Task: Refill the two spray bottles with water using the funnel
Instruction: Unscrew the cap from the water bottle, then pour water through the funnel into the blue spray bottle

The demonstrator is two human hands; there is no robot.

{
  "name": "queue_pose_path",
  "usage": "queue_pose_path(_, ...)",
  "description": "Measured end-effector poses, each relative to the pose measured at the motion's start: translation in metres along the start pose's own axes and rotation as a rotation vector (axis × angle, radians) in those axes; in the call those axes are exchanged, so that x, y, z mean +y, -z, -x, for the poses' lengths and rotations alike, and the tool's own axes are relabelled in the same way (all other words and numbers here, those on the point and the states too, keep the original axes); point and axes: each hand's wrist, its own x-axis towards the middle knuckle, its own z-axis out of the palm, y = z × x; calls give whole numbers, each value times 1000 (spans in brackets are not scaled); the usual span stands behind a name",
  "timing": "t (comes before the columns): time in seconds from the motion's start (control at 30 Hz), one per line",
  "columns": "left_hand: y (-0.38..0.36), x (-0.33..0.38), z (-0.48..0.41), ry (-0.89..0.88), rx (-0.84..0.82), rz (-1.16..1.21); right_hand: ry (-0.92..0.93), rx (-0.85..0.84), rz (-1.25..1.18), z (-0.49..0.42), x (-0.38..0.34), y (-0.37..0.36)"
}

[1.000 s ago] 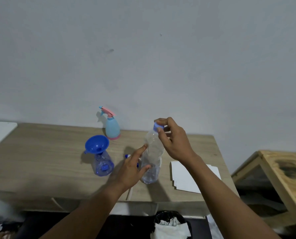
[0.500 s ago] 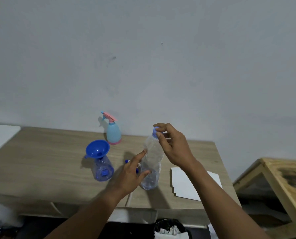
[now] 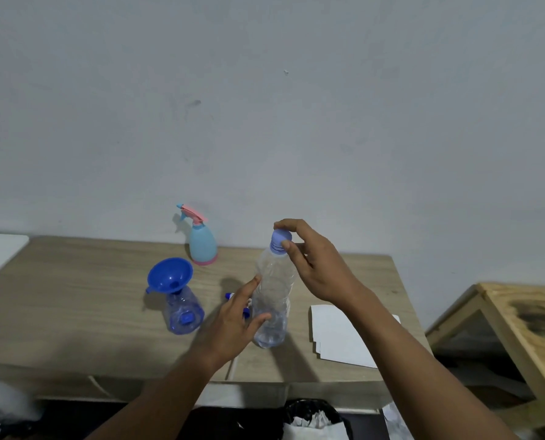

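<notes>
The right hand (image 3: 315,271) is still pinching the ribbed pale-blue cap (image 3: 279,241) of the clear, crinkled plastic water bottle (image 3: 272,300), which is standing on the wood-grain table (image 3: 74,296). The left hand (image 3: 233,325), fingers straight, keeps steadying it. Little has shifted, so I judge the cap is still being unscrewed. The glossy blue funnel (image 3: 169,276) is sitting in the translucent blue spray bottle (image 3: 184,314) nearby.

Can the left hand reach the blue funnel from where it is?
Probably yes. The funnel sits just left of the left hand, with bare table between them, though that hand touches the water bottle.
</notes>
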Motion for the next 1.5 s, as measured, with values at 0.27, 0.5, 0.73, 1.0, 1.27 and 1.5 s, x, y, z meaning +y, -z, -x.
queue_pose_path(0.27, -3, -3, 2, -41, 47, -5, -401, 448, -216, 36, 76, -32)
queue_pose_path(0.5, -9, -2, 0, -24, 71, -17, -687, -68, 147, 114, 138, -105)
queue_pose_path(0.73, -11, -6, -1, 1, 34, 17, -580, -374, 314, 127, 139, -126)
queue_pose_path(1.0, -7, -6, 1, -41, -2, -18, -321, 248, -222, 99, 101, -87)
queue_pose_path(1.27, -2, -14, 15, -39, -4, 2, -186, 196, -289, 52, 61, -82)
queue_pose_path(1.5, 49, -14, 35, -205, 441, -221, -174, 279, -206, 36, 50, -103)
